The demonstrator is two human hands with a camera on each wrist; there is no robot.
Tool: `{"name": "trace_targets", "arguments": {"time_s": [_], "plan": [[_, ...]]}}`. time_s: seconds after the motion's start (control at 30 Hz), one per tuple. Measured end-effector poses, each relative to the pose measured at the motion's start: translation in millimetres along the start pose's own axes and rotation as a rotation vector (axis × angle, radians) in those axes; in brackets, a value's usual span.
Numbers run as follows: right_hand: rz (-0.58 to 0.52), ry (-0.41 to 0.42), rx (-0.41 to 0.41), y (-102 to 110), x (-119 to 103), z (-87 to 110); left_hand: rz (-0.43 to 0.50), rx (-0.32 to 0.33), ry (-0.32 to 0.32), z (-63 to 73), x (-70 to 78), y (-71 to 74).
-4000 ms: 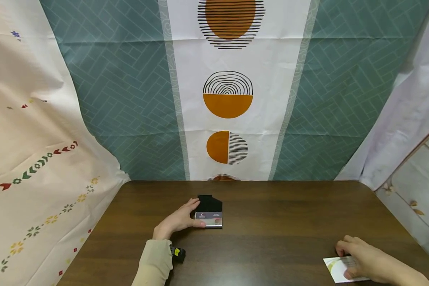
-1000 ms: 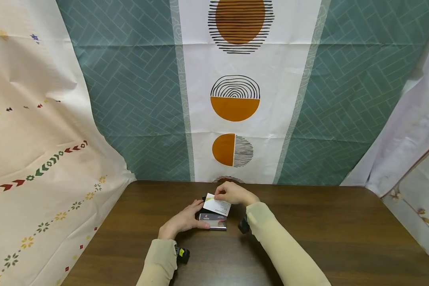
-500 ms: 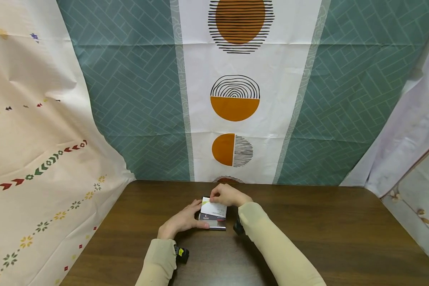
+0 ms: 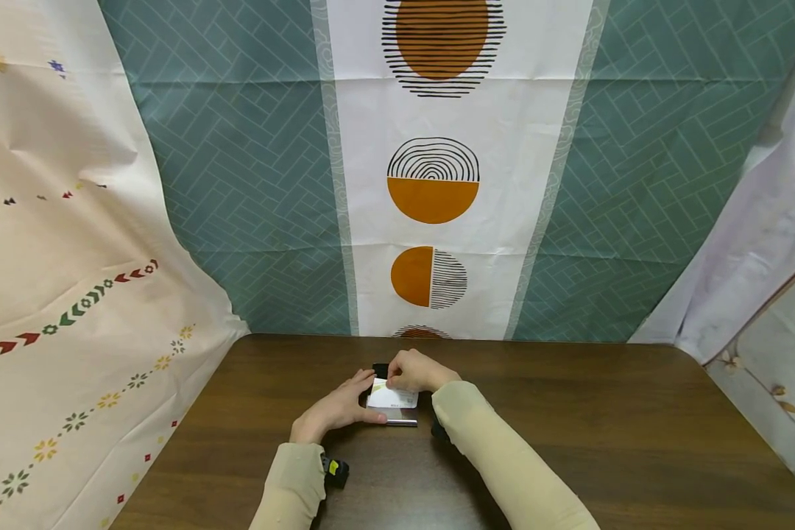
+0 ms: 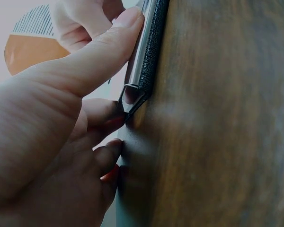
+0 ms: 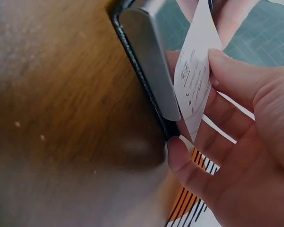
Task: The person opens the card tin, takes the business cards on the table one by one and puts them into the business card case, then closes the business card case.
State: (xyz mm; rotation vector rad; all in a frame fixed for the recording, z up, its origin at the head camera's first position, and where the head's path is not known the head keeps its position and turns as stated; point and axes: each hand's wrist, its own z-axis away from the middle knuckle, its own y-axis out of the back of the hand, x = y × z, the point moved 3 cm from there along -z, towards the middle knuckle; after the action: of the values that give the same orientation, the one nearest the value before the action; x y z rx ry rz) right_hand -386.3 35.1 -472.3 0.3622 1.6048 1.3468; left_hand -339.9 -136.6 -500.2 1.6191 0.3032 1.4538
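Observation:
An open business card case [image 4: 404, 422], black with a metal front edge, lies on the table with its black lid [image 4: 380, 369] folded back. My left hand [image 4: 334, 414] grips it at its left side. In the left wrist view the thumb lies over the metal edge [image 5: 141, 52], with the other fingers around the corner. My right hand [image 4: 419, 371] pinches a white business card [image 4: 392, 397] by its far part. The right wrist view shows the card [image 6: 194, 80] bowed, its near edge right at the metal plate [image 6: 151, 61] of the case.
The brown wooden table [image 4: 570, 427] extends around both hands. Behind it hangs a green and white patterned cloth [image 4: 265, 221]. A cream cloth [image 4: 73, 294] borders the left side, and a pale cloth [image 4: 722, 243] the right.
My right hand has brought the white card from the table's right side to the case, then lowered it toward the near edge, covering the printed card there. The left hand keeps its grip.

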Motion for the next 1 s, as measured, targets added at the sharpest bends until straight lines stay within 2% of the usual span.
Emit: {"name": "trace_targets", "arguments": {"time_s": [0.67, 1.0], "plan": [[0.008, 0.045, 0.025, -15, -4, 11.0, -0.018, -0.009, -0.008, 0.5, -1.6, -1.2], [-0.018, 0.053, 0.065, -20, 0, 15.4, -0.011, -0.016, -0.001, -0.9, -1.6, -0.2]]}}
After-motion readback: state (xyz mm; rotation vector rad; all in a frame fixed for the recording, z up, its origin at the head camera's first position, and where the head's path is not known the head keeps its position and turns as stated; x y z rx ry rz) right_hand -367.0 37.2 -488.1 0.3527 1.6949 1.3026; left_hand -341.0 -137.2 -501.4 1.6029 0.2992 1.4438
